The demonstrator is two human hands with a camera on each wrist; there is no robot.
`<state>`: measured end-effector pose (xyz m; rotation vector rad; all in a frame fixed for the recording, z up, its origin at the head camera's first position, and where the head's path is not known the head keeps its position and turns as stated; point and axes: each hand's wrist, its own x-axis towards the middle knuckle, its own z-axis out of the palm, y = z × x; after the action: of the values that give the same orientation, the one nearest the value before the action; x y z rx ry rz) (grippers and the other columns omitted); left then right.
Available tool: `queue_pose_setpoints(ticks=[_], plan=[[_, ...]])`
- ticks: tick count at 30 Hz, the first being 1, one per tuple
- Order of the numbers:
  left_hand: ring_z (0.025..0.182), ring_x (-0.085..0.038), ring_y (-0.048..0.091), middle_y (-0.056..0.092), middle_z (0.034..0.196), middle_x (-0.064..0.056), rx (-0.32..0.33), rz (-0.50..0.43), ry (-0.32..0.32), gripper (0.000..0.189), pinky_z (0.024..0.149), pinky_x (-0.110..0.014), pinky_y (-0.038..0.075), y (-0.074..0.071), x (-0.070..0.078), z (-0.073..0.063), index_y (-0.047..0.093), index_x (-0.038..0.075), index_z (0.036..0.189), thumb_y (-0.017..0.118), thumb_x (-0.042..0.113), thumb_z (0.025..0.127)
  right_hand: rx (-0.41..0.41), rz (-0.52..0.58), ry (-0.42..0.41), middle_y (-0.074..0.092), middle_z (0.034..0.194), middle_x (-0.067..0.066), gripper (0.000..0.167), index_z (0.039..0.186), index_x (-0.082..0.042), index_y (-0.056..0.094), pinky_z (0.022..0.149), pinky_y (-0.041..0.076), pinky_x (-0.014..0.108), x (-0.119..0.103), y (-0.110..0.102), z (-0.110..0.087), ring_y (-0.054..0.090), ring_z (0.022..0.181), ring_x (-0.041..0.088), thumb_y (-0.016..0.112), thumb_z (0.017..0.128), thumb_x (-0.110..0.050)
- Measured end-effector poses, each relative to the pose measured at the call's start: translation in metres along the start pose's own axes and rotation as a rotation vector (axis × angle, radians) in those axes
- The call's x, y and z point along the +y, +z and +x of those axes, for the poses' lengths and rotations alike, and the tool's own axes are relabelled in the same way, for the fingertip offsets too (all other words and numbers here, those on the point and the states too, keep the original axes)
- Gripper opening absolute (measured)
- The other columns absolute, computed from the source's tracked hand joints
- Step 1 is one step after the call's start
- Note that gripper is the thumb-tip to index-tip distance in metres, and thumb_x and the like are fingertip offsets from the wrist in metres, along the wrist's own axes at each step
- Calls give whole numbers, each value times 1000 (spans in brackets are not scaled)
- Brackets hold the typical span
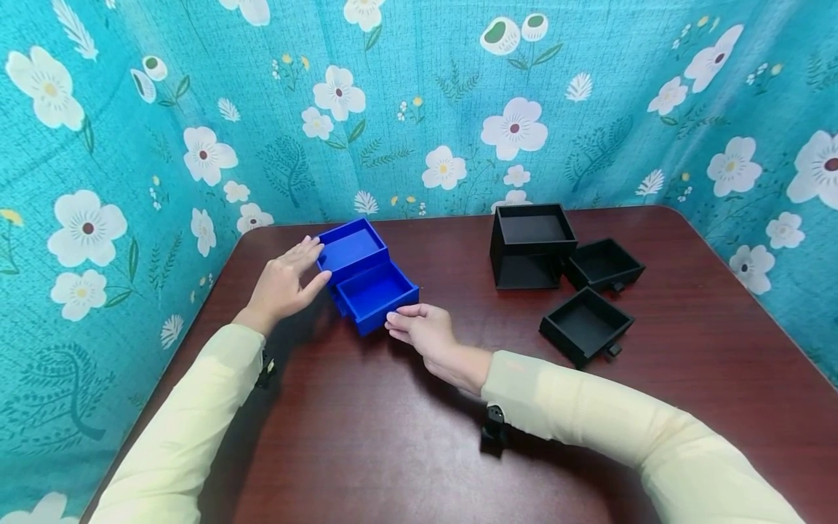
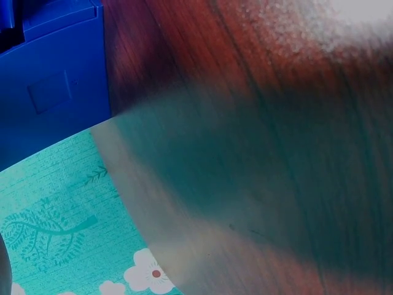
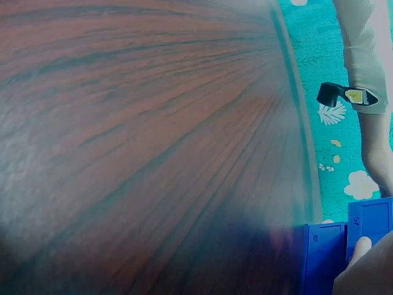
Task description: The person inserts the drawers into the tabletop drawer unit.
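A blue two-level box stands at the left of the table with an open tray on top. From its lower level a blue drawer is pulled out toward the front right. My right hand pinches the drawer's front near its right corner, and the handle there is hidden by the fingers. With fingers and thumb extended, my left hand rests against the left side of the box. The left wrist view has the blue box wall at its upper left. In the right wrist view a thumb touches the drawer front.
A black box frame with an open top tray stands at the back right. Two black drawers, one beside it and one nearer, lie separate on the brown table. A flowered turquoise cloth hangs behind.
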<state>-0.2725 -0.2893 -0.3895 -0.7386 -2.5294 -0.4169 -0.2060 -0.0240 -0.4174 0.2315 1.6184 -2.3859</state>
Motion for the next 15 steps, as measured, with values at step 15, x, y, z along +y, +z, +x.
queue_pose_setpoints(ticks=[15], plan=[[133,-33,43,51,138,-21,-14,17,-9,58,105,-50,37,1,-2,1,55,-3,135,59,36,93,5,26,-14,70,83,17,17,99,10,62,76,57,33,5,16,-1,69,70,17,68,83,12]])
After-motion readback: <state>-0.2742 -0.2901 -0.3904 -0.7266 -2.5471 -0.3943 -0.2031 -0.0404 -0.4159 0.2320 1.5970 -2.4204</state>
